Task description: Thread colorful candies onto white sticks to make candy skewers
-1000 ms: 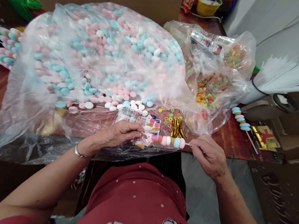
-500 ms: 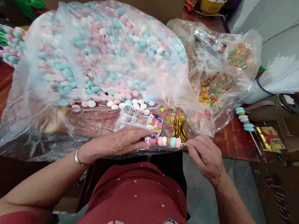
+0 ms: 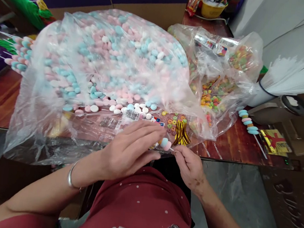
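My right hand (image 3: pixel 189 168) pinches the bare white stick of a marshmallow skewer (image 3: pixel 166 144) at the table's front edge. Blue and pink pieces show on the skewer; its far end is hidden beneath my left hand (image 3: pixel 135 148). That hand is stretched flat over it, fingers long and thumb apart. Just behind lie printed clear wrappers (image 3: pixel 133 115), loose white and blue marshmallows (image 3: pixel 143 107), small ring candies (image 3: pixel 171 125) and a bunch of gold twist ties (image 3: pixel 182 133).
A huge clear bag of pastel marshmallows (image 3: pixel 114 56) covers the table's left and middle. Right of it stands a bag of ring candies (image 3: pixel 213 94), then a container of white sticks (image 3: pixel 292 79) and a grey mug (image 3: pixel 278 108). A finished-looking skewer (image 3: pixel 248 121) lies beside a gold packet (image 3: pixel 274 142).
My left hand has moved forward over the skewer, its fingers now straightened and covering most of the pieces. My right hand has shifted left with the stick, which now tilts.
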Demonstrator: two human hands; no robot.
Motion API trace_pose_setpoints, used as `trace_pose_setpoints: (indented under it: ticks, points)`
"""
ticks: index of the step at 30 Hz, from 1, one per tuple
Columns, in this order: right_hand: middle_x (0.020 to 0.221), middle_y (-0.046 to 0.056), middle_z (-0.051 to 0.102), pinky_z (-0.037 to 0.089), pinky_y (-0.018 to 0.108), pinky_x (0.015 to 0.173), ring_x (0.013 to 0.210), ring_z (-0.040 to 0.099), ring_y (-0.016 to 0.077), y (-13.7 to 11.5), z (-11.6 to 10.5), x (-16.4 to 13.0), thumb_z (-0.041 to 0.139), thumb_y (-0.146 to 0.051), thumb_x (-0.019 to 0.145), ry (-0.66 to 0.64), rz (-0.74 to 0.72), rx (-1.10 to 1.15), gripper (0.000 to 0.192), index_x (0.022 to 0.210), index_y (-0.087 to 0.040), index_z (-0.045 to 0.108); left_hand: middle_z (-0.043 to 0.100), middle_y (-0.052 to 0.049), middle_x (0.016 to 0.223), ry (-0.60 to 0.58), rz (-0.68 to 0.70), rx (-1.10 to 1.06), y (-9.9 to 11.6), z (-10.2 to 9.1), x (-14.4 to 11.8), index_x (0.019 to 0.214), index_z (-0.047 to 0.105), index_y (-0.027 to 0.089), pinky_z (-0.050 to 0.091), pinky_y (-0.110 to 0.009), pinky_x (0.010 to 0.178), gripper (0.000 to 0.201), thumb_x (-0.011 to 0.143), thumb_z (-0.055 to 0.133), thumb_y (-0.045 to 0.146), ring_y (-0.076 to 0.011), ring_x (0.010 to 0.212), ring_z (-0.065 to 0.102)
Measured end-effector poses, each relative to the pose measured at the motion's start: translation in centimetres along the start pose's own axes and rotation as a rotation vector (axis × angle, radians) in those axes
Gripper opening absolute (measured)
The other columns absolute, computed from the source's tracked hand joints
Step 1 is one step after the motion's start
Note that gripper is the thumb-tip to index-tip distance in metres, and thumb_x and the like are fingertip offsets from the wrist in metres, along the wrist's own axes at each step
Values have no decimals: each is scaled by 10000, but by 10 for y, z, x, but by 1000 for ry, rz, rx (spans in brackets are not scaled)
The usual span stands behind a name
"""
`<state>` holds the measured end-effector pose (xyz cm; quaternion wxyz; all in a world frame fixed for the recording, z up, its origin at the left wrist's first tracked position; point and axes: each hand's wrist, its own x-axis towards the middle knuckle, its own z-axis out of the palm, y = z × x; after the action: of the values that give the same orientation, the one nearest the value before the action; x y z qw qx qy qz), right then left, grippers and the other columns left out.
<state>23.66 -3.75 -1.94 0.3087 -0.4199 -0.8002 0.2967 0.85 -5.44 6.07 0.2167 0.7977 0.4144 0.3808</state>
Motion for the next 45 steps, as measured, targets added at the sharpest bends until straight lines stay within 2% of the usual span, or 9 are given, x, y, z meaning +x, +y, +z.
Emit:
trace_pose_setpoints:
  ticks: [5,8,12,15,20,29,34,38,45]
  points:
    - [688,0,627,446,210,577,610,565,117,-2,3,-2,417,-262,949,109,124,147,236,806,-196,593,635,-23,607,298,-357,-56,7,4,-35,735,665,227,481,-314,579,82,813,655,251,-173,559,557]
    - [672,-6,607,440,207,573,597,542,113,-2,9,-5,415,-279,954,124,142,173,249,804,-193,595,691,-22,690,377,-682,-460,-16,18,-41,840,684,182,510,-275,597,248,784,707,422,-161,626,620]
    - [697,1,614,447,204,604,624,552,110,-2,19,-7,433,-252,946,102,80,172,224,802,-189,592,744,-76,924,719,-646,-1001,-34,24,-20,921,678,171,555,-343,819,488,630,815,538,-227,902,695]
    - [674,-7,603,424,201,576,594,534,103,-6,24,-8,441,-247,945,25,71,157,215,803,-192,594,747,-57,903,821,-634,-1151,-35,25,-1,928,671,169,566,-340,834,456,630,842,468,-213,888,713]
    - [570,-42,495,359,212,510,511,429,91,-16,34,-12,417,-319,952,-117,188,281,237,831,-196,581,653,37,642,803,-657,-1238,-39,38,15,890,650,160,506,-204,515,317,683,820,331,-87,523,619]
    - [409,-125,299,172,189,356,351,180,45,-42,62,-4,550,-397,841,-155,700,1239,234,717,-205,501,539,64,560,710,-750,-1387,-33,63,23,793,606,144,364,-170,400,387,598,870,350,-39,406,449]
    - [470,-96,349,222,199,402,413,275,62,-27,56,-4,512,-391,887,34,537,866,227,775,-198,555,608,20,615,676,-773,-1357,-30,77,11,708,579,153,501,-242,595,351,618,861,343,-131,625,637]
    - [527,-69,386,258,215,450,475,328,74,-19,43,-8,507,-374,902,10,400,556,227,794,-192,587,719,-50,801,647,-738,-1375,-40,69,4,856,650,156,531,-323,773,425,593,865,411,-215,857,688]
    - [464,-89,357,207,200,398,410,264,56,-18,46,-10,510,-434,893,-146,519,895,292,762,-179,568,735,-69,852,732,-627,-1442,-58,38,13,939,648,141,548,-381,832,521,594,845,479,-242,880,703]
